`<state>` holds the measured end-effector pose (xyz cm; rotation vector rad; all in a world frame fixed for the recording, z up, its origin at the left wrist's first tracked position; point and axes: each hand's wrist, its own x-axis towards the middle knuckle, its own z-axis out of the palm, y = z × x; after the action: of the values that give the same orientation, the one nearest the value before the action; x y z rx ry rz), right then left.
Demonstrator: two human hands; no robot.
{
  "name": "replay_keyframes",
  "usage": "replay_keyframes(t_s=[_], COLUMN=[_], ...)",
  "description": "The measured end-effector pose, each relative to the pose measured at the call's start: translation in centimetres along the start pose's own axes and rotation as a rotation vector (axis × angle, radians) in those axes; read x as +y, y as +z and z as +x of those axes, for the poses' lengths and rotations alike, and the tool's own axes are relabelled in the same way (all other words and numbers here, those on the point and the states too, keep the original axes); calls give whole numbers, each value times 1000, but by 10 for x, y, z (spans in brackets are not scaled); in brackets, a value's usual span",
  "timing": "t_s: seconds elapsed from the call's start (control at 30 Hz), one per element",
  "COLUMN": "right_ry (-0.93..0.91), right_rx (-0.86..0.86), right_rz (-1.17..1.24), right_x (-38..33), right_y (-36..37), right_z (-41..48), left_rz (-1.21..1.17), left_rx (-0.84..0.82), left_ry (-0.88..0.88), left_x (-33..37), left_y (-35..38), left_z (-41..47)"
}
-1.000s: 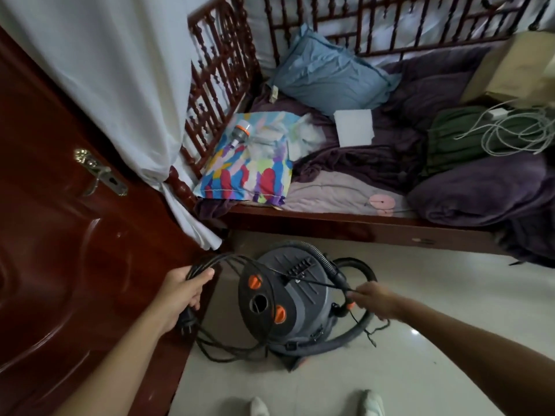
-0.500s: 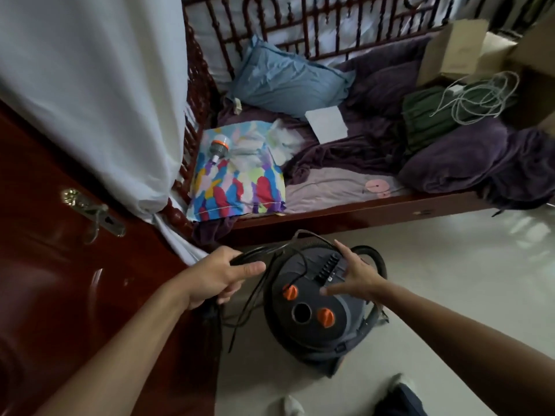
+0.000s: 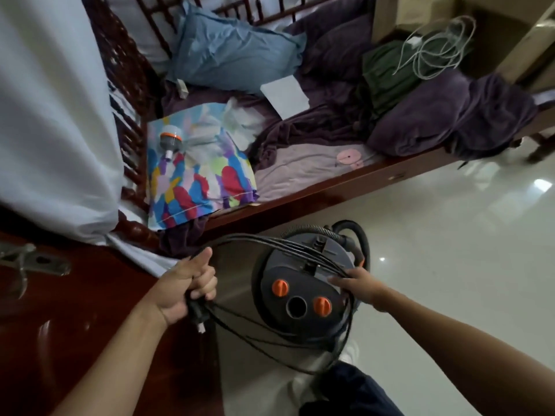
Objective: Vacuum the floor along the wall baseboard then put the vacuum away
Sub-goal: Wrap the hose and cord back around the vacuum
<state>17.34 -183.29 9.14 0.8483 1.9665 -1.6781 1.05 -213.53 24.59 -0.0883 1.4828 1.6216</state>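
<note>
A dark grey canister vacuum (image 3: 303, 295) with two orange knobs stands on the pale tiled floor beside the bed. Its black power cord (image 3: 270, 244) runs in several loops from my left hand across the vacuum's lid and round its right side. My left hand (image 3: 187, 282) grips the bundled loops, with the plug hanging just below the fist. My right hand (image 3: 356, 282) lies on the lid's right edge with fingers stretched over the cord strands. The black hose (image 3: 351, 235) curls round the back of the vacuum.
A dark red wooden door (image 3: 60, 310) with a metal handle stands at the left, a white curtain (image 3: 51, 115) above it. The wooden bed (image 3: 345, 181) with pillows, purple blankets and a white cable lies behind the vacuum. Glossy floor (image 3: 450, 250) stretches to the right.
The cord loops now stretch wide between both hands over the vacuum. My left hand has dropped lower with the bundle, and my right hand has moved to the lid's right edge.
</note>
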Motion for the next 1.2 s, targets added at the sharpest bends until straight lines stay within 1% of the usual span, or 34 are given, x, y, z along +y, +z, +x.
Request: replay_keyframes(t_s=[0.03, 0.1, 0.17, 0.23, 0.4, 0.5, 0.6, 0.7, 0.77, 0.83, 0.9, 0.97, 1.07, 1.13, 1.2], right_ry=[51, 114, 146, 177, 226, 261, 292, 322, 333, 286, 168, 132, 218, 243, 238], right_rx=[33, 74, 93, 108, 174, 219, 262, 337, 431, 534, 644, 742, 929, 1020, 1054], right_rz=[41, 79, 86, 55, -18, -51, -95, 1, 38, 123, 151, 67, -79, -128, -152], right_x=[16, 39, 54, 65, 92, 103, 109, 113, 115, 114, 113, 113, 117, 119, 123], right_y=[-7, -15, -16, -13, 2, 7, 11, 19, 29, 46, 72, 99, 119, 122, 121], right_z=[1, 6, 14, 25, 57, 80, 108, 128, 133, 127, 117, 115, 125, 131, 134], left_rz=[7, 114, 321, 521, 672, 779, 955, 1093, 1141, 1120, 1094, 1184, 1340, 1375, 1358], left_rx=[69, 156, 178, 199, 241, 265, 266, 270, 231, 185, 122, 62, -5, -26, -16], left_ry=[-49, -142, -204, -225, -255, -200, -139, -112, -89, -38, 66, 170, 306, 383, 446], left_x=[-16, -55, -89, -116, -157, -167, -169, -174, -180, -187, -195, -201, -211, -216, -222], left_y=[-10, -23, -28, -27, -19, -26, -39, -49, -51, -51, -49, -48, -52, -52, -52], left_z=[10, 29, 50, 76, 150, 194, 239, 274, 287, 291, 290, 288, 293, 298, 304])
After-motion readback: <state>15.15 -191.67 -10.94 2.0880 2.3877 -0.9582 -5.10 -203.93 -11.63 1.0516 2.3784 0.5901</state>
